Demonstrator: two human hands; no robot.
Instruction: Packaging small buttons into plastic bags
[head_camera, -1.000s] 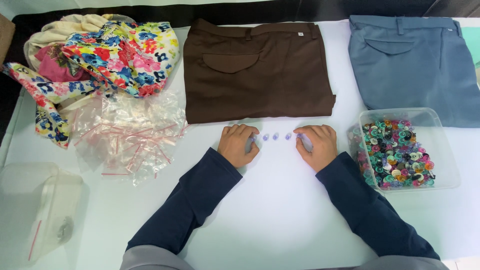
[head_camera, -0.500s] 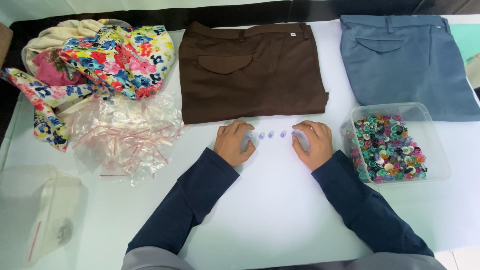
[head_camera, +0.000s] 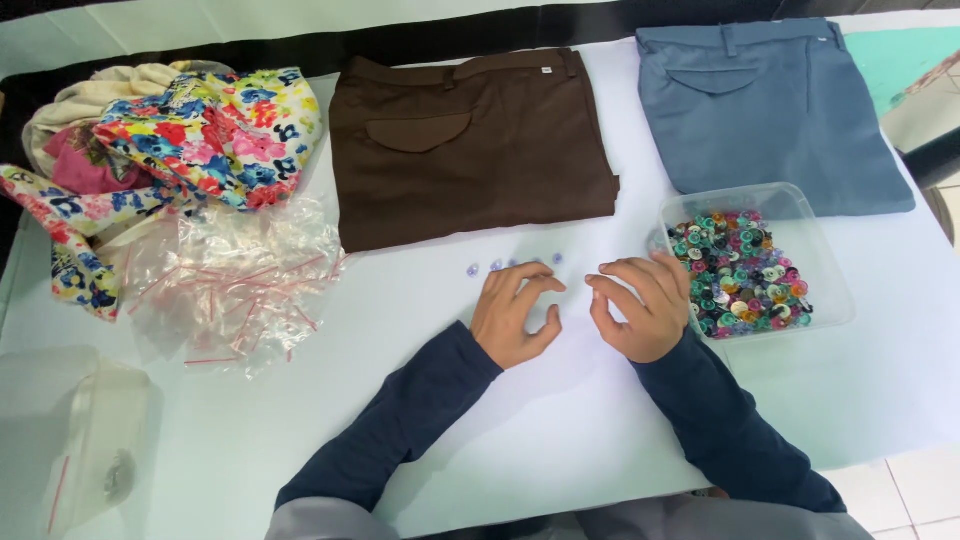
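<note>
My left hand (head_camera: 515, 315) and my right hand (head_camera: 640, 305) rest on the white table (head_camera: 560, 420), fingers curled down, a small gap between them. A short row of small pale purple buttons (head_camera: 512, 264) lies on the table just beyond my left fingertips. Neither hand visibly holds anything. A clear plastic tub of mixed coloured buttons (head_camera: 745, 270) stands right beside my right hand. Folded brown trousers (head_camera: 470, 145) lie beyond the buttons, folded blue trousers (head_camera: 765, 110) at the far right.
A heap of floral cloth (head_camera: 190, 140) sits at the far left, with a pile of small clear bags with red strips (head_camera: 235, 280) in front of it. A clear plastic box (head_camera: 65, 440) stands at the near left. The table's edge runs along the right.
Both hands have drawn back toward me and closer together, leaving the purple buttons uncovered beyond the fingertips. The camera view has shifted slightly.
</note>
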